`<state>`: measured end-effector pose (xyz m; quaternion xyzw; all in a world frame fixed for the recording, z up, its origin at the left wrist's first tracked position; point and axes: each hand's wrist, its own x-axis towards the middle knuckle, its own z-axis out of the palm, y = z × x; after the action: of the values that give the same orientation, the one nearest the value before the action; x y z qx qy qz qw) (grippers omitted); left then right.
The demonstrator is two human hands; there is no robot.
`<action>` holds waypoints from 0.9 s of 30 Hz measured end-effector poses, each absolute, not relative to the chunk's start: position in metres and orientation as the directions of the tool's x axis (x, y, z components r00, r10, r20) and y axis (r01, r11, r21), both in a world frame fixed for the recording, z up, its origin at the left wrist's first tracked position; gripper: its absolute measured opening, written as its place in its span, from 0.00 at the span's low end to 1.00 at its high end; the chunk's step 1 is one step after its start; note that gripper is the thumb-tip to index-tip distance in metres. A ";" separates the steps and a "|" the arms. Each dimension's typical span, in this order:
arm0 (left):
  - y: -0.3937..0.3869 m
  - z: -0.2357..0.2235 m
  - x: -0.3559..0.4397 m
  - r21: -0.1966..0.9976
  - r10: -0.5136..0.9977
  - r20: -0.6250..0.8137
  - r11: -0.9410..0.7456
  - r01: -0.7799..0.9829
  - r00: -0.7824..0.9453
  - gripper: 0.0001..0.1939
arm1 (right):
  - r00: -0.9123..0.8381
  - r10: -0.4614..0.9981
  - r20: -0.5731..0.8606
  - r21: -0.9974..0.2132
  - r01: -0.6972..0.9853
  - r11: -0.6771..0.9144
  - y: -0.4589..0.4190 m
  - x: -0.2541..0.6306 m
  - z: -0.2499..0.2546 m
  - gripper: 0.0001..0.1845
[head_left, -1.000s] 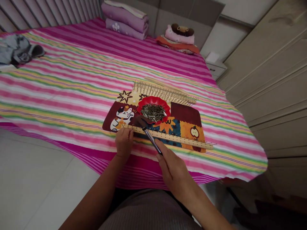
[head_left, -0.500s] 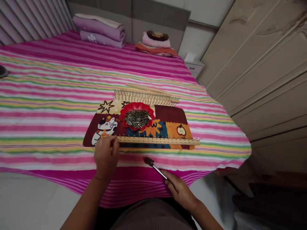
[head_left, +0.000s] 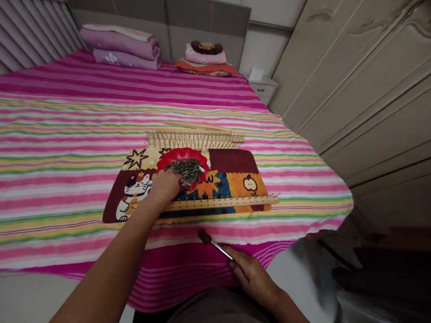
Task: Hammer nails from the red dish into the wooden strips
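Observation:
My left hand [head_left: 165, 185] reaches over the near left rim of a red scalloped bowl [head_left: 207, 158]. Its fingers are curled down at the pile of nails [head_left: 190, 170]; the fingertips are mostly hidden, so what they pinch does not show. My right hand [head_left: 251, 271] is closed round the handle of a hammer [head_left: 219, 249], whose dark head points up and left over the bed's near edge. Between the hands and the bowl lies a narrow wooden strip [head_left: 218, 202] with a row of small holes and nails standing along its far side. My left forearm covers its left end.
Under the bowl and strip is a patterned mat [head_left: 232, 161] with a cat and an apple. Behind the bowl stand wooden strips full of upright nails [head_left: 195, 140], and a plain wooden strip [head_left: 198, 126]. Folded purple bedding [head_left: 124, 49] and stacked cloths [head_left: 206, 58] lie at the back.
My left hand has left the strip's left end and moved up and right to the nails in the bowl. My right hand still holds the hammer low. The view has shifted slightly.

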<state>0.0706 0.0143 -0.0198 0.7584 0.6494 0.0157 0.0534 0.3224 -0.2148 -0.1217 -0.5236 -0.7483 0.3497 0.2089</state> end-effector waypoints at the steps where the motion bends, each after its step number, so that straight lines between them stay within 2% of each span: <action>1: 0.017 -0.023 0.069 0.107 0.989 -0.022 -0.141 0.984 0.144 0.13 | -0.363 0.930 -0.061 -0.741 0.641 0.201 -0.215 0.322 -0.121 0.23; 5: 0.025 -0.039 0.061 0.134 0.982 0.062 -0.187 0.973 0.180 0.08 | -0.363 0.928 -0.086 -0.734 0.653 0.187 -0.215 0.322 -0.121 0.23; 8: 0.033 -0.043 0.058 0.106 0.966 0.057 -0.258 0.960 0.253 0.06 | -0.367 0.926 -0.084 -0.740 0.646 0.188 -0.214 0.322 -0.119 0.23; 12: 0.043 -0.035 0.063 0.030 0.959 -0.110 -0.261 0.965 0.263 0.04 | -0.377 0.924 -0.072 -0.736 0.645 0.206 -0.213 0.321 -0.118 0.24; 15: 0.047 -0.026 0.065 0.044 0.936 -0.195 -0.289 0.956 0.292 0.04 | -0.369 0.927 -0.067 -0.735 0.646 0.204 -0.213 0.321 -0.119 0.24; 19: 0.043 -0.019 0.053 0.167 0.929 -0.095 -0.340 0.925 0.358 0.05 | -0.364 0.928 -0.084 -0.733 0.653 0.190 -0.213 0.321 -0.120 0.24; 21: 0.037 -0.014 0.043 0.267 0.938 -0.044 -0.321 0.909 0.344 0.05 | -0.365 0.926 -0.094 -0.732 0.656 0.184 -0.213 0.321 -0.120 0.24; 24: 0.025 -0.006 0.032 0.527 0.962 -0.066 -0.192 0.828 0.266 0.07 | -0.362 0.928 -0.089 -0.725 0.663 0.189 -0.214 0.321 -0.120 0.24; 27: 0.012 -0.001 0.027 0.786 0.980 -0.118 -0.007 0.618 0.160 0.11 | -0.359 0.930 -0.076 -0.716 0.669 0.200 -0.214 0.320 -0.121 0.24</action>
<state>0.0272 0.0116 -0.0006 0.6659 0.6002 0.2447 0.3695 0.3204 -0.2143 -0.1215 -0.5328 -0.7506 0.3408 0.1914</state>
